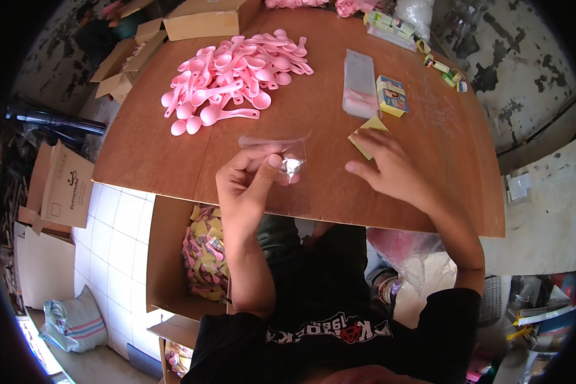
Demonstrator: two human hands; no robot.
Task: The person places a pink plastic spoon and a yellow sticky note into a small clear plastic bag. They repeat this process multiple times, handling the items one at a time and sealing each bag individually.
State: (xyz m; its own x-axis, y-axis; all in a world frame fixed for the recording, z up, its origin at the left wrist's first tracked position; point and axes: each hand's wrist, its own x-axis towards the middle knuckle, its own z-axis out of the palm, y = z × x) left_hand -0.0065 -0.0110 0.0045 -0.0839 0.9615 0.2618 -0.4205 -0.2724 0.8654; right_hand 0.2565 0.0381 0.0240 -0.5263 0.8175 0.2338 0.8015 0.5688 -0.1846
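Observation:
My left hand [249,182] pinches a clear plastic bag [292,165] between thumb and fingers, over the table near its front edge. The bag looks see-through, with the table showing behind it. To the right, my right hand [390,163] has its fingers stretched over a small yellow card [365,137], with the thumb apart. Whether the fingertips press on the card is hard to see. Just beyond lie a stack of clear plastic bags [360,80] and a small yellow-and-blue box or card stack [392,96]. A large heap of pink spoons [237,73] covers the table's left middle.
The brown table [326,38] carries a cardboard box [205,18] at its far left edge. Yellow-green packs [390,29] and small tape rolls [451,77] lie along the far right. Beneath the front edge, an open carton [166,256] holds several packed pink-and-yellow pieces [205,253].

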